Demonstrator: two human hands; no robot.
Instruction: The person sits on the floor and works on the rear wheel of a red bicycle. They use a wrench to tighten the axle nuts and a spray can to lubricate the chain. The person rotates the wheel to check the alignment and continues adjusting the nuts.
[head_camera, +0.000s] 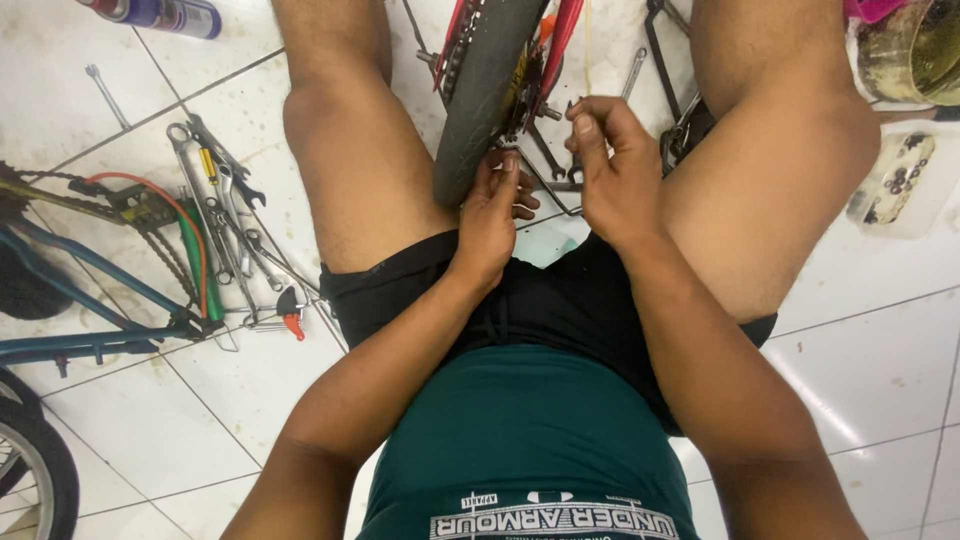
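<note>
I sit on a white tiled floor with a bicycle wheel (488, 90) standing between my bare knees, its black tyre facing me and a red frame around it. My left hand (492, 215) is curled against the lower edge of the tyre, fingers bent around it near the hub. My right hand (612, 170) is just right of the wheel, thumb and forefinger pinched together on a small metal part by the axle (550, 113). What is in that pinch is too small to make out. A thin bent metal rod (550, 190) runs under both hands.
Several spanners and pliers (222, 205) lie on the tiles by my left knee, beside a blue bicycle frame (95, 300) with chain and orange cable. A spray can (160, 12) lies top left, with a lone wrench (106, 95) below it. A white tub of small parts (900, 185) and a dirty bucket (915, 50) stand at right.
</note>
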